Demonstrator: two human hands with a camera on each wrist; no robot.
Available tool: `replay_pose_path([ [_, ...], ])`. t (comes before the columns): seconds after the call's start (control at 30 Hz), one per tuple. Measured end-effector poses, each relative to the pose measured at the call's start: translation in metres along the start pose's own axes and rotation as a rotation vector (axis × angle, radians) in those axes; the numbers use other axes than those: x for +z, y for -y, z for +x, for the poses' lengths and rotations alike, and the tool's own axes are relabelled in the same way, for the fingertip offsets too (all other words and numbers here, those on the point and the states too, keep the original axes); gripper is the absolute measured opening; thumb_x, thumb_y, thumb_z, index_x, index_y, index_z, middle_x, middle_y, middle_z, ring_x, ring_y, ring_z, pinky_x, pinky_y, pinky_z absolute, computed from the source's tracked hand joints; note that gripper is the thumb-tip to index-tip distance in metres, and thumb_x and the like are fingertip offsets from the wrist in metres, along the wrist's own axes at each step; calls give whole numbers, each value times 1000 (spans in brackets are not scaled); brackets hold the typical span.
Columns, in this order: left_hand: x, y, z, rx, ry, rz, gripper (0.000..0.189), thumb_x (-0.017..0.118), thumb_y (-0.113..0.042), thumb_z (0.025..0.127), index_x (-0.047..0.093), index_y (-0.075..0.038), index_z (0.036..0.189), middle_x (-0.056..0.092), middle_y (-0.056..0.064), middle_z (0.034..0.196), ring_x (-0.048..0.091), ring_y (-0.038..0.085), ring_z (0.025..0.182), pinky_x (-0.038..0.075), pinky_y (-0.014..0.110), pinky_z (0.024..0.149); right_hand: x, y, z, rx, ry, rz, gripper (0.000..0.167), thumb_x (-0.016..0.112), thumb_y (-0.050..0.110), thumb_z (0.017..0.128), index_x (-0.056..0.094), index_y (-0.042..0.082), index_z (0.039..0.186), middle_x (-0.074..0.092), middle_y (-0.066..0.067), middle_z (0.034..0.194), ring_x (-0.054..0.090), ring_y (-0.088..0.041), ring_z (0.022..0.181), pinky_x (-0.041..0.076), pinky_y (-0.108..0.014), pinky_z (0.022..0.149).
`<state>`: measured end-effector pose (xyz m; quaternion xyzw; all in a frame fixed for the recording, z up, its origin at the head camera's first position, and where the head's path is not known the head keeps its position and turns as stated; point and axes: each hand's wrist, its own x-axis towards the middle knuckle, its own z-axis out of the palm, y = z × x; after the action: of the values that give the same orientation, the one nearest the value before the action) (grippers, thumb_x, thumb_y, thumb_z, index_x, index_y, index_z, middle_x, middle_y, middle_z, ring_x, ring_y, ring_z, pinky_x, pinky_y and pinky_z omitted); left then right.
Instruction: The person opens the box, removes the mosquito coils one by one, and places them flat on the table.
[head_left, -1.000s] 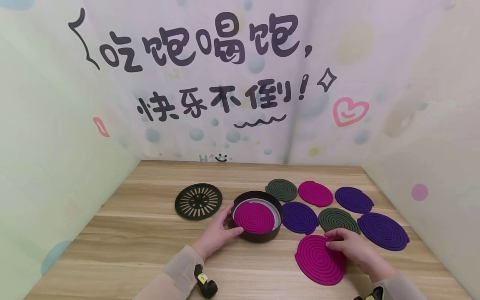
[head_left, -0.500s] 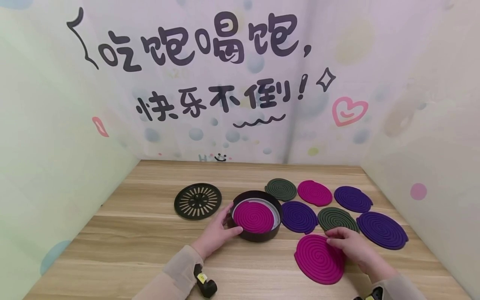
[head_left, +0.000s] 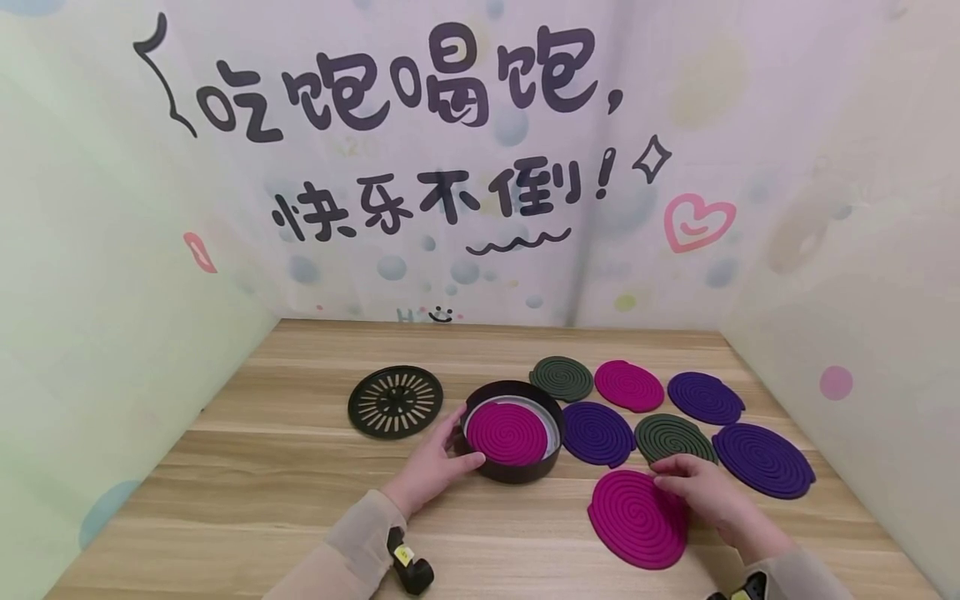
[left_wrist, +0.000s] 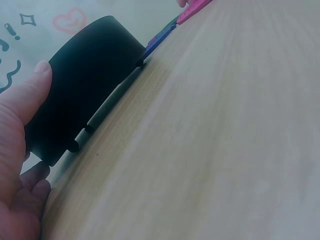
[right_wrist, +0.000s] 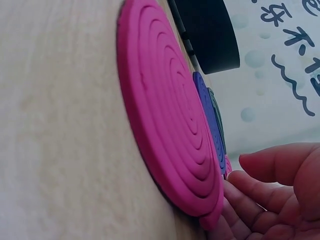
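My left hand (head_left: 433,471) grips the left side of a round black tin (head_left: 512,473), its thumb along the near wall. Small feet show under the tin in the left wrist view. A magenta mosquito coil (head_left: 507,433) lies in its pale-lined inside. Another magenta mosquito coil (head_left: 637,521) lies flat at the front right, with my right hand (head_left: 705,496) at its upper right edge. In the right wrist view the right fingers (right_wrist: 250,210) are against the coil's end, while the thumb (right_wrist: 275,160) stands just off its surface.
A black slotted lid (head_left: 395,402) lies left of the tin. Behind and right are several more coils: a green coil (head_left: 562,379), a magenta coil (head_left: 630,386), a purple coil (head_left: 705,397) and others. A printed cloth (head_left: 480,283) backs the wooden table (head_left: 277,492).
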<state>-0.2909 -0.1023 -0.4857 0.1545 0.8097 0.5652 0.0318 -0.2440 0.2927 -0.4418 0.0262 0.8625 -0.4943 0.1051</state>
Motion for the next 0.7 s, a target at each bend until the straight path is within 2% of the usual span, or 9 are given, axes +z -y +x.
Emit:
replay_pose_path([
  [0.23, -1, -4, -2, -4, -1, -11, 86, 76, -30, 84, 27, -15, 152, 28, 21, 153, 36, 43, 133, 33, 51, 108, -5, 6, 2, 10, 22, -27, 33, 60, 10, 91, 55, -12, 116, 63, -10, 99, 58, -18, 85, 51, -32, 70],
  [0.4, -1, -6, -2, -11, 7, -14, 86, 76, -30, 84, 26, -15, 152, 27, 20, 153, 36, 43, 134, 33, 51, 109, -9, 18, 3, 0, 13, -85, 34, 60, 13, 93, 56, -9, 118, 64, -14, 107, 59, -19, 93, 52, -35, 77],
  [0.53, -1, -5, -1, -9, 6, -25, 86, 76, -30, 83, 27, -15, 152, 27, 19, 153, 36, 42, 134, 33, 50, 109, -6, 36, 7, -75, -3, -47, 40, 58, 16, 95, 52, -10, 126, 61, -18, 114, 58, -19, 95, 52, -34, 79],
  [0.7, 0, -3, -1, -11, 6, -31, 85, 76, -28, 84, 26, -15, 152, 27, 20, 153, 35, 43, 135, 32, 50, 109, 10, 61, 19, -179, 0, 46, 49, 60, 20, 96, 46, -9, 132, 59, -17, 117, 57, -17, 95, 52, -31, 80],
])
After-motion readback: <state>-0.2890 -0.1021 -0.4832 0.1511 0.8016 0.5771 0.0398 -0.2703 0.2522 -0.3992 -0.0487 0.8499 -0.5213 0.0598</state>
